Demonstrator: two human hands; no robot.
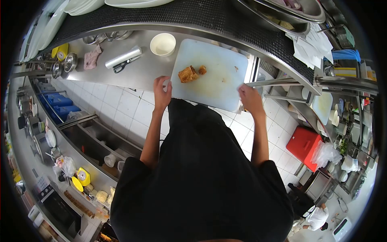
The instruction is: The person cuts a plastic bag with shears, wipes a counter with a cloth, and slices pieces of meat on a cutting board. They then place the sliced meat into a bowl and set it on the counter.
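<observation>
A pale cutting board (209,86) lies on the steel counter, with a browned piece of food (188,74) on its left part and a smaller browned piece (202,70) beside it. A few crumbs are scattered to the right. Just off the board's left edge, my left hand (162,90) is raised with its fingers apart and curved, holding nothing. My right hand (250,97) is at the board's right edge; its fingers are blurred, and whether they hold anything is not clear. Behind the board's left corner stands a white bowl (163,44).
Left on the counter (149,72) are black-handled scissors (125,64), a roll of clear wrap (123,57), a pink cloth (92,57) and metal bowls (70,62). A shelf edge (169,27) overhangs the back. A red bin (303,147) stands right; a person (317,218) is at lower right.
</observation>
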